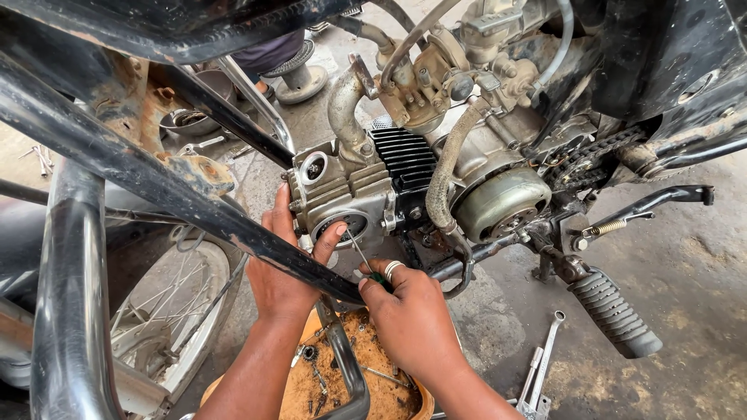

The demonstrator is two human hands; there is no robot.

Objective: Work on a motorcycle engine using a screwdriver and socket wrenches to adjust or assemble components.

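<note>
Left hand on motorcycle engine, right hand holding small screwdriver, wrenches on floor

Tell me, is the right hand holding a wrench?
No, the right hand holds a green-handled screwdriver aimed at the engine's round cover; wrenches lie on the floor.

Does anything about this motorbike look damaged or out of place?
Yes. The frame bracket above the left hand is rusted and flaking. Wrenches lie loose on the stained floor. An orange tray under the engine holds grimy small parts. The right hand holds a green-handled screwdriver.
</note>
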